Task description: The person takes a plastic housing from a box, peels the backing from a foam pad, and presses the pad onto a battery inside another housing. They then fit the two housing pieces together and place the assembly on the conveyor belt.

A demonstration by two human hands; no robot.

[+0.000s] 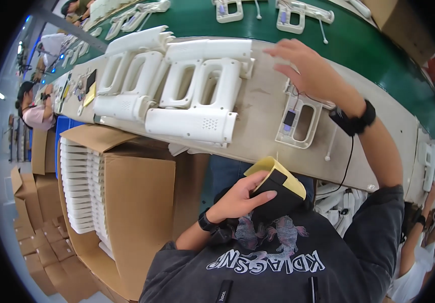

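My left hand is closed on a black sheet with yellow backing paper, held in front of my chest below the table edge. The backing curls away from the black side. Over the table, my right hand is raised with its fingers apart, and I see nothing in it. Just below it lies an open white plastic housing half with a handle opening, thin wires and a dark block on a purple part. A white rod with a ball end lies beside this housing.
Several white housings lie in rows on the table to the left. An open carton of stacked white parts stands below. Beyond runs a green conveyor belt with more housings. Other people sit at left and right. A black cord hangs from my right wrist.
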